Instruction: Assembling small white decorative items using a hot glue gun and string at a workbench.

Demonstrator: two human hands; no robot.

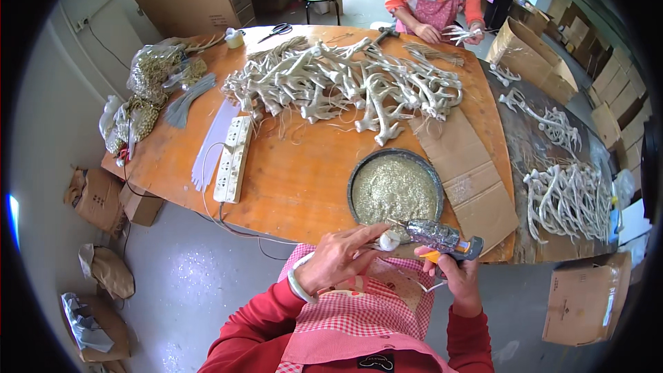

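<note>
1. Your left hand [336,257] is pinching a small white piece [389,240] in its fingertips, right at the gun's tip.
2. Your right hand [459,278] is gripping a glitter-covered glue gun [439,236], maybe pressing its orange trigger.
3. Both are hovering by the table edge [276,217].
4. A round pan of glitter [394,188] is sitting just behind, with pale branch shapes [345,83] piling up farther back.

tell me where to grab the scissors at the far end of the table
Take the scissors by the dark loop handles, which appear to point toward the table's far right; the blades seem to run left toward the tape roll. Come from above on the handle side, since they lie flat on bare wood, apart from the antler-like branches.
</note>
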